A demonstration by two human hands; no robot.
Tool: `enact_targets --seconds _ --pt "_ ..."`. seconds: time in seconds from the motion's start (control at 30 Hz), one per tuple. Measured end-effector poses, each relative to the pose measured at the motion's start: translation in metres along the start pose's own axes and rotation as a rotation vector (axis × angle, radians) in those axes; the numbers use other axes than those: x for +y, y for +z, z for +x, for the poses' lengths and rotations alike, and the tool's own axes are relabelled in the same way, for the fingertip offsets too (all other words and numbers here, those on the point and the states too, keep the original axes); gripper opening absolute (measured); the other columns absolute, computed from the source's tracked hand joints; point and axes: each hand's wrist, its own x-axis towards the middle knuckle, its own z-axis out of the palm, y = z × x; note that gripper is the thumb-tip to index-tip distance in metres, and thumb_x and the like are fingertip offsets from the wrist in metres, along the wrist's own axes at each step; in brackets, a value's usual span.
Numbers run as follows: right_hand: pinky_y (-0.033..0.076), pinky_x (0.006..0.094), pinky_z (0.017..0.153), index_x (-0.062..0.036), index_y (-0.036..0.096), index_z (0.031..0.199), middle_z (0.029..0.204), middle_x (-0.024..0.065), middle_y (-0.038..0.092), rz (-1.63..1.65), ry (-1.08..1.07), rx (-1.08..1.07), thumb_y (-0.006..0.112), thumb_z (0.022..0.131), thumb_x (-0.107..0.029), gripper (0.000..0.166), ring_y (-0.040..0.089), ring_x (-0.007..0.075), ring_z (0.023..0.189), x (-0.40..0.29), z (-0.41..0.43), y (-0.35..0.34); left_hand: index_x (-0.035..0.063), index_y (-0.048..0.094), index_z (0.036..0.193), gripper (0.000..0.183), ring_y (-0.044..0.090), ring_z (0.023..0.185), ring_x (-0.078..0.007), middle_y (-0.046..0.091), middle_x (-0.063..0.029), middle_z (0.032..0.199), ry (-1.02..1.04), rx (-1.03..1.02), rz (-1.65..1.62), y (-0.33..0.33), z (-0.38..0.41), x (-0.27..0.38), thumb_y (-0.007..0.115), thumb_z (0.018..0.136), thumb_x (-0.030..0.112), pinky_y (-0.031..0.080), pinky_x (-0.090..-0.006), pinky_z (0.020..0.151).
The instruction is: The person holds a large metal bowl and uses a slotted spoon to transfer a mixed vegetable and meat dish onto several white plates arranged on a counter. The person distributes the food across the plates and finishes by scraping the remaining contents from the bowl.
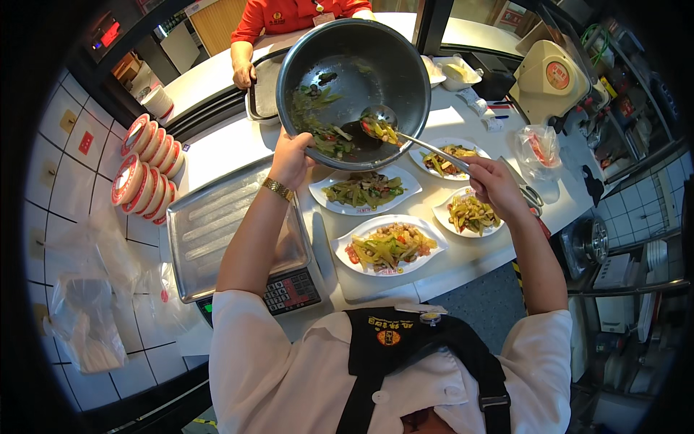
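Note:
My left hand grips the near-left rim of a large metal mixing bowl, tilted so its inside faces me. Dressed celery salad clings inside it, along with some dark liquid. In my right hand is the handle of a metal ladle; its scoop, full of salad, is within the bowl near the rim. Below the bowl are two larger white plates of salad, a rear plate and a front plate. Two smaller salad plates, an upper one and a lower one, lie to the right.
A digital scale with a metal tray stands left of the plates. Stacked round containers are beyond it. Scissors, a plastic bag and a beige machine are at right. Across the counter, a person in red touches a dark-rimmed tray.

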Motion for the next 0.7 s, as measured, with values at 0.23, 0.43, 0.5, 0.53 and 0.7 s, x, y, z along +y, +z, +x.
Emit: enact_targets --seconds 0.23,0.43,0.5,0.53,0.7 --pt "0.027 0.0178 0.04 0.0021 0.053 0.117 0.059 -0.0044 0.042 -0.107 -0.012 -0.001 0.049 0.091 -0.015 0.031 0.036 0.0027 0.048 0.029 -0.015 -0.022 0.004 0.039 0.111 0.038 0.062 0.078 -0.0223 0.055 -0.0116 0.097 0.032 0.047 -0.012 -0.009 0.006 0.009 0.043 0.074 -0.007 0.059 -0.0374 0.057" --pt "0.035 0.0177 0.049 -0.0008 0.058 0.114 0.065 -0.0033 0.051 -0.323 -0.108 -0.006 0.051 0.09 -0.013 0.028 0.042 0.0026 0.054 0.066 -0.008 -0.028 0.0059 0.036 0.112 0.041 0.062 0.082 -0.0245 0.054 -0.013 0.102 0.039 0.06 0.016 -0.015 0.009 0.015 0.043 0.075 -0.007 0.059 -0.041 0.06" --pt "0.038 0.0196 0.052 -0.0013 0.06 0.112 0.067 -0.0028 0.055 -0.489 -0.187 -0.007 0.052 0.089 -0.013 0.028 0.046 0.004 0.058 0.079 -0.001 -0.028 0.0025 0.037 0.113 0.04 0.063 0.083 -0.0265 0.054 -0.0154 0.103 0.051 0.071 0.032 -0.011 0.007 0.019 0.043 0.074 -0.007 0.059 -0.0426 0.063" --pt "0.04 0.0203 0.054 -0.0028 0.061 0.11 0.07 -0.0019 0.058 -0.525 -0.269 -0.01 0.053 0.087 -0.013 0.026 0.049 0.005 0.06 0.084 0.001 -0.026 -0.0009 0.038 0.113 0.039 0.063 0.083 -0.0278 0.056 -0.0174 0.103 0.063 0.077 0.034 -0.009 0.005 0.02 0.042 0.074 -0.006 0.058 -0.0434 0.065" --pt "0.041 0.0204 0.055 -0.0022 0.061 0.11 0.071 -0.0008 0.058 -0.571 -0.35 0.048 0.052 0.087 -0.012 0.026 0.049 0.0048 0.061 0.091 0.002 -0.028 -0.0012 0.037 0.112 0.039 0.063 0.084 -0.0299 0.055 -0.0186 0.102 0.058 0.082 0.046 -0.014 0.008 0.02 0.043 0.074 -0.005 0.058 -0.047 0.066"
